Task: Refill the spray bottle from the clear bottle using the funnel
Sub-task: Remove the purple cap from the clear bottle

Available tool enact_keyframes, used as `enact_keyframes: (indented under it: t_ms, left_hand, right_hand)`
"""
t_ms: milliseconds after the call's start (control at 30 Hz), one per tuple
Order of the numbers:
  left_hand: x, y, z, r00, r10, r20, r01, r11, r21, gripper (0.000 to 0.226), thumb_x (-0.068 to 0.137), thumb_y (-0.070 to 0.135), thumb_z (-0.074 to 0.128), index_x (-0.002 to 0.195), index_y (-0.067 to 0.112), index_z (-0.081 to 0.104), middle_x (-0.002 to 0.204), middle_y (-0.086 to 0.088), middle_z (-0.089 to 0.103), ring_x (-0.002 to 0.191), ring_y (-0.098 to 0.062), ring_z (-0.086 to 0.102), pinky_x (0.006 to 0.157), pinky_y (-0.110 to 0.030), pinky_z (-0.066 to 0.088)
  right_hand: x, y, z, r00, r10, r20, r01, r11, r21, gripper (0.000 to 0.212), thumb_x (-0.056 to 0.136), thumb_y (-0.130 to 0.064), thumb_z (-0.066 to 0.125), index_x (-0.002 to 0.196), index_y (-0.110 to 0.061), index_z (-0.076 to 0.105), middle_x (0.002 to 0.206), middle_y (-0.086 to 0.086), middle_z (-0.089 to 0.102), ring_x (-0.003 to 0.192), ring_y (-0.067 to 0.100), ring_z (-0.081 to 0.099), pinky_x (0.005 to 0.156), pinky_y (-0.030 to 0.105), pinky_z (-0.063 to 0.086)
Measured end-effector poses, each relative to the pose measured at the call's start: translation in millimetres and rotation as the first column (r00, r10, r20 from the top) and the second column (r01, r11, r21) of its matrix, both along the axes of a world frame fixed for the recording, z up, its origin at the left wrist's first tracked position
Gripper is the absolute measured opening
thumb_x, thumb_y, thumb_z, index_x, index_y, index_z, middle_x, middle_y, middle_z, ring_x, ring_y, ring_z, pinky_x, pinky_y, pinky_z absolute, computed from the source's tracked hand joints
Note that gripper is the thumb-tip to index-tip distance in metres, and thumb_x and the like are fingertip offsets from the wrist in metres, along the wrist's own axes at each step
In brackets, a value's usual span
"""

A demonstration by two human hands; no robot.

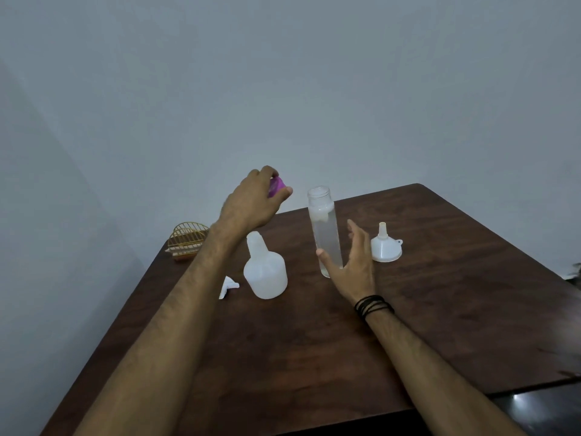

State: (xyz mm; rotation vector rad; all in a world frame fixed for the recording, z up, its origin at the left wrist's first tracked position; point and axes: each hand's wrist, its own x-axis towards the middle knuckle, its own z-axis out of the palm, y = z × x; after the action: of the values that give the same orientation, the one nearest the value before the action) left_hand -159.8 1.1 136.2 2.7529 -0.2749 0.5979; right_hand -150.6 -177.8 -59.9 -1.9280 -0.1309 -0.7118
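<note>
Now the left hand [251,202] grasps a purple cap [276,186]; the released right hand [352,262] is nearest the upright clear bottle [325,234], funnel [385,247] beyond

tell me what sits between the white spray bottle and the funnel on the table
In the head view, the clear bottle stands between the spray bottle and the funnel, with the open right hand right beside it.

A plain pale grey-blue wall [283,89] fills the background under dim, even light. A dark brown wooden worktop [440,309] stands against it.
</note>
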Motion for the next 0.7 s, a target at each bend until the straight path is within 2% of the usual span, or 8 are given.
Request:
enact_keyframes:
  t_ms: [100, 200, 300, 400, 500, 600, 700]
  left_hand:
    - [-15.3, 38.3, -9.1, 0.996, 0.094, -0.003, -0.094, 0.995, -0.026, 0.055, 0.095, 0.049, 0.059, 0.139, 0.019, 0.045, 0.132, -0.009, 0.054, 0.11, -0.025, 0.058, 0.089, -0.042, 0.054]
    - [-31.7, 82.1, -22.5, 0.98, 0.2, -0.02, -0.201, 0.979, -0.045, 0.053, 0.094, 0.048, 0.06, 0.136, 0.018, 0.048, 0.129, -0.01, 0.055, 0.107, -0.025, 0.058, 0.086, -0.041, 0.052]
    - [-47.8, 123.7, -43.2, 0.948, 0.307, -0.081, -0.31, 0.95, -0.035, 0.048, 0.094, 0.043, 0.062, 0.133, 0.017, 0.051, 0.124, -0.01, 0.055, 0.104, -0.024, 0.057, 0.083, -0.037, 0.05]
    - [-61.4, 159.2, -70.9, 0.901, 0.4, -0.17, -0.405, 0.914, 0.005, 0.043, 0.093, 0.036, 0.064, 0.129, 0.014, 0.053, 0.124, -0.012, 0.056, 0.106, -0.026, 0.057, 0.088, -0.04, 0.051]
    - [-71.2, 183.9, -103.4, 0.846, 0.434, -0.311, -0.454, 0.891, 0.009, 0.044, 0.089, 0.03, 0.071, 0.128, 0.016, 0.055, 0.126, -0.01, 0.056, 0.107, -0.023, 0.056, 0.09, -0.039, 0.052]
    - [-76.7, 196.7, -133.5, 0.778, 0.453, -0.435, -0.491, 0.871, 0.028, 0.051, 0.087, 0.029, 0.075, 0.132, 0.019, 0.053, 0.129, -0.007, 0.054, 0.104, -0.017, 0.051, 0.092, -0.036, 0.052]
    - [-79.1, 200.9, -151.1, 0.737, 0.445, -0.509, -0.482, 0.873, 0.066, 0.053, 0.086, 0.034, 0.075, 0.132, 0.019, 0.054, 0.13, -0.007, 0.053, 0.109, -0.02, 0.052, 0.093, -0.036, 0.049]
  right_hand:
    - [-10.9, 2.6, 3.4, 0.959, -0.12, 0.258, 0.159, 0.978, -0.138, 0.068, 0.081, -0.048, 0.072, 0.133, -0.013, 0.045, 0.128, 0.006, 0.05, 0.116, 0.018, 0.05, 0.091, 0.026, 0.045]
    - [-19.5, 13.3, 4.4, 0.936, -0.014, 0.351, 0.111, 0.96, -0.258, 0.048, 0.085, -0.041, 0.071, 0.121, -0.013, 0.054, 0.115, 0.003, 0.055, 0.101, 0.017, 0.054, 0.081, 0.031, 0.052]
    - [-24.9, 27.8, 1.2, 0.955, 0.191, 0.227, -0.091, 0.917, -0.389, 0.048, 0.089, -0.038, 0.067, 0.129, -0.017, 0.053, 0.122, 0.001, 0.054, 0.111, 0.016, 0.055, 0.088, 0.039, 0.055]
    - [-25.9, 42.0, -5.9, 0.951, 0.305, 0.057, -0.245, 0.85, -0.467, 0.064, 0.091, -0.039, 0.065, 0.145, -0.018, 0.039, 0.142, 0.004, 0.045, 0.129, 0.018, 0.046, 0.106, 0.037, 0.045]
    - [-25.9, 50.0, -9.1, 0.938, 0.344, -0.038, -0.315, 0.805, -0.502, 0.074, 0.091, -0.041, 0.064, 0.152, -0.018, 0.029, 0.151, 0.004, 0.037, 0.135, 0.019, 0.042, 0.107, 0.034, 0.038]
    - [-25.4, 50.3, -10.2, 0.927, 0.368, -0.069, -0.347, 0.777, -0.525, 0.074, 0.091, -0.042, 0.064, 0.152, -0.019, 0.027, 0.153, 0.003, 0.035, 0.136, 0.019, 0.043, 0.106, 0.035, 0.04]
    - [-26.0, 48.9, -10.0, 0.926, 0.367, -0.088, -0.357, 0.773, -0.524, 0.073, 0.092, -0.042, 0.064, 0.151, -0.02, 0.027, 0.153, 0.005, 0.036, 0.135, 0.021, 0.044, 0.108, 0.041, 0.043]
